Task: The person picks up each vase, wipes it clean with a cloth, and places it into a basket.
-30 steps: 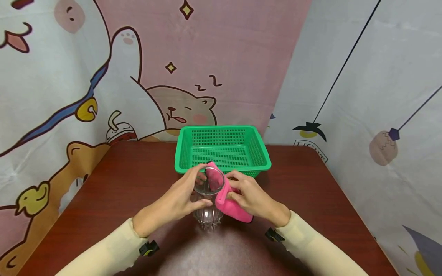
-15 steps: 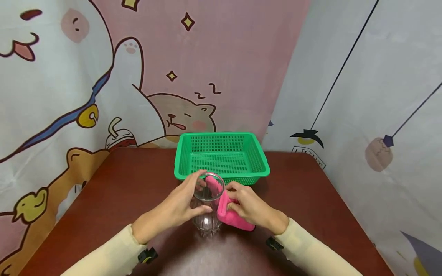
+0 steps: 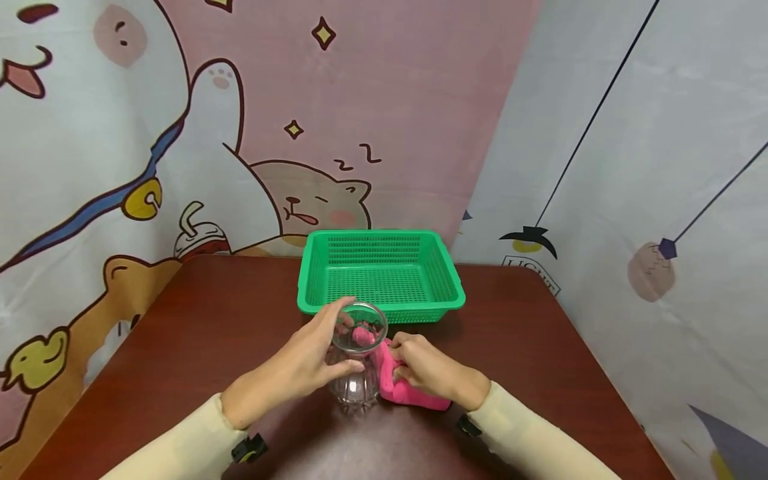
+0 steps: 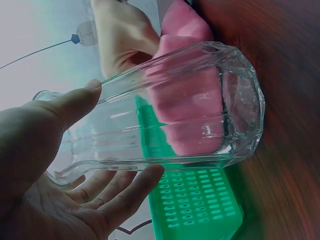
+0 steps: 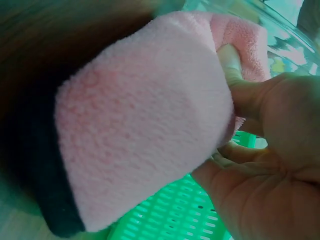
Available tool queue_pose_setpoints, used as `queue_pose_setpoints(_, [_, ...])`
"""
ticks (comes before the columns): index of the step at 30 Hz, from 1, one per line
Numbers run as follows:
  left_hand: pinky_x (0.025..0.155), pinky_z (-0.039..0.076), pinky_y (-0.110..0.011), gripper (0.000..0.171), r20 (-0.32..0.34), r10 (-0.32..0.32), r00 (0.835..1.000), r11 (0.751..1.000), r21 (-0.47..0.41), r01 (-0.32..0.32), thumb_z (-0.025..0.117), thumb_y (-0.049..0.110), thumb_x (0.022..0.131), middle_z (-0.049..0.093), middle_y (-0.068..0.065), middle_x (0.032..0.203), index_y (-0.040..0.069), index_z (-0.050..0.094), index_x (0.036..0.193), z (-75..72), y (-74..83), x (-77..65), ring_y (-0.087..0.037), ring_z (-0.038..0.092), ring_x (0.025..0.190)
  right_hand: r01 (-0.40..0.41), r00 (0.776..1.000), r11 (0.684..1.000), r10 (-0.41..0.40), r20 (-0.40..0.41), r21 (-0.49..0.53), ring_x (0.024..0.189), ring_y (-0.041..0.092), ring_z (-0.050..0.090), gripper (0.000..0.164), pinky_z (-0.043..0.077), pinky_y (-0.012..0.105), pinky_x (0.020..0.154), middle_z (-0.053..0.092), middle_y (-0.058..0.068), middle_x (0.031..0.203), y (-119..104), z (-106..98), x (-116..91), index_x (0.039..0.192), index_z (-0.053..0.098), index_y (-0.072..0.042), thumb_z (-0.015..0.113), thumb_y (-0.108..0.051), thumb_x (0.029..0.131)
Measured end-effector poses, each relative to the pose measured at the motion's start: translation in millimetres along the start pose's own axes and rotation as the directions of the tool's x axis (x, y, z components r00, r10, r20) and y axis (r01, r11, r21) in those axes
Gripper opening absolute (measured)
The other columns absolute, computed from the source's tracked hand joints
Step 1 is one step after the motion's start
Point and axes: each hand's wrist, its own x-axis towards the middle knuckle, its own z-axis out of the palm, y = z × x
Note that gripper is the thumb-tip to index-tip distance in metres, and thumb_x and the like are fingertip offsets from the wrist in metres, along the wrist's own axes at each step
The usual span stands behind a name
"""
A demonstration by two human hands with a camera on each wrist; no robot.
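What I'd watch, from my end, is how the pink cloth (image 3: 416,395) sits against the clear glass vase (image 4: 131,125): the vase's long axis runs roughly upright, mouth up, and the cloth lies along its right side. The person's left hand (image 3: 303,357) holds the vase from the left, near the top, in a wide curve, the thumb on the near side and the other fingers round the far side. The right hand (image 3: 432,367) is the nearer one to the right wall of the glass, its fingers drawn in tightly and pinching the bunched cloth. Pink shows through the glass in both the head and left wrist views; I read it as lying outside the wall, but I can't tell just where the two touch. The vase is over the middle of the dark red-brown worktop (image 3: 528,347), in front of the green basket (image 3: 423,316); whether its foot rests on the wood I can't tell. The glass is transparent and smooth-looking, with a flared round lip, a narrower neck and a faceted, thick-looking base. The cloth looks soft and fuzzy, folded over, with a dark edging along one side.
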Motion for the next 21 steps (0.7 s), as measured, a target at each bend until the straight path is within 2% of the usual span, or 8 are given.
queue_pose_setpoints(5, [0.075, 0.052, -0.029, 0.102, 0.004, -0.009, 1.0, 1.0, 0.004, 0.009, 0.082, 0.037, 0.076, 0.051, 0.0, 0.124, 0.029, 0.014, 0.152, -2.5, 0.7, -0.9, -0.013, 0.055, 0.104, -0.008, 1.0, 1.0, 0.008, 0.016, 0.007, 0.096, 0.011, 0.057, 0.031, 0.047, 0.017, 0.08, 0.06, -0.01, 0.079, -0.2, 1.2, 1.2, 0.073, 0.07, -0.023, 0.068, 0.007, 0.079])
queue_pose_setpoints(10, [0.074, 0.053, -0.032, 0.102, 0.006, -0.007, 1.0, 1.0, -0.007, 0.007, 0.083, 0.034, 0.076, 0.051, -0.001, 0.123, 0.029, 0.015, 0.152, -2.9, 1.9, 0.4, -0.015, 0.055, 0.104, -0.03, 0.999, 1.0, 0.03, 0.016, -0.001, 0.099, 0.01, 0.057, 0.028, 0.047, 0.018, 0.082, 0.06, -0.009, 0.083, 0.0, 1.5, 0.3, 0.071, 0.068, -0.023, 0.071, 0.004, 0.079])
queue_pose_setpoints(15, [0.073, 0.052, -0.03, 0.102, 0.005, -0.004, 1.0, 1.0, -0.01, 0.005, 0.084, 0.033, 0.076, 0.051, -0.001, 0.123, 0.028, 0.015, 0.152, -1.8, 2.6, 1.5, -0.014, 0.055, 0.104, -0.061, 0.998, 0.998, 0.061, -0.002, 0.009, 0.101, 0.007, 0.056, 0.028, 0.047, 0.018, 0.082, 0.059, -0.01, 0.088, 1.7, 3.4, -2.0, 0.071, 0.064, -0.024, 0.076, 0.0, 0.077])
queue_pose_setpoints(21, [0.071, 0.053, -0.031, 0.101, 0.009, -0.017, 1.0, 0.999, -0.029, 0.018, 0.083, 0.033, 0.077, 0.051, -0.002, 0.123, 0.028, 0.016, 0.152, -1.3, 2.6, 0.9, -0.016, 0.056, 0.102, -0.068, 0.998, 0.997, 0.068, -0.016, 0.025, 0.102, 0.006, 0.055, 0.031, 0.047, 0.019, 0.083, 0.059, -0.013, 0.092, 4.6, 5.1, -3.9, 0.077, 0.066, -0.029, 0.076, 0.0, 0.077])
